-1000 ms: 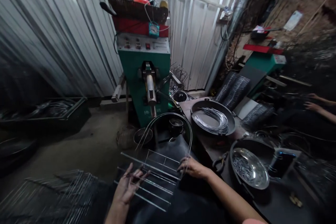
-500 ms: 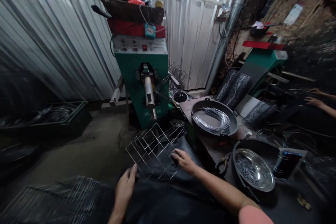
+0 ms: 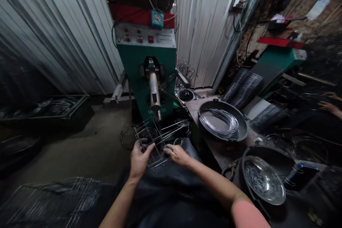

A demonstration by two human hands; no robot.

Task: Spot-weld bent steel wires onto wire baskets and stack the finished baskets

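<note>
Holding a rack [image 3: 156, 136] out in front of me, I have it tilted, its far end up under the rod [image 3: 154, 94] that hangs from the front of the green machine [image 3: 133, 64]. My left hand [image 3: 140, 155] is closed on the rack's near left part, thumb on one side and fingers curled through the wires. My right hand [image 3: 177, 154] lies at the rack's near right edge with its fingers bent onto the wires; whether it grips or only rests there I cannot tell. The two hands are close together, with the rack's near corner between them. Below them a black cloth [image 3: 171, 192] covers my lap.

To my right, on a bench, stands a dark pan [image 3: 203, 108] with a bundle of curved wires [image 3: 227, 124] lying in it. Nearer to me a steel bowl [image 3: 272, 194] holds small metal bits. At the far right edge another person's hands [image 3: 330, 107] are over dark work, well apart from mine. On the floor at my lower left lies a pile [image 3: 53, 199] of similar wire frames, and beyond it a crate [image 3: 77, 108] sits against the corrugated wall [image 3: 66, 35].
</note>
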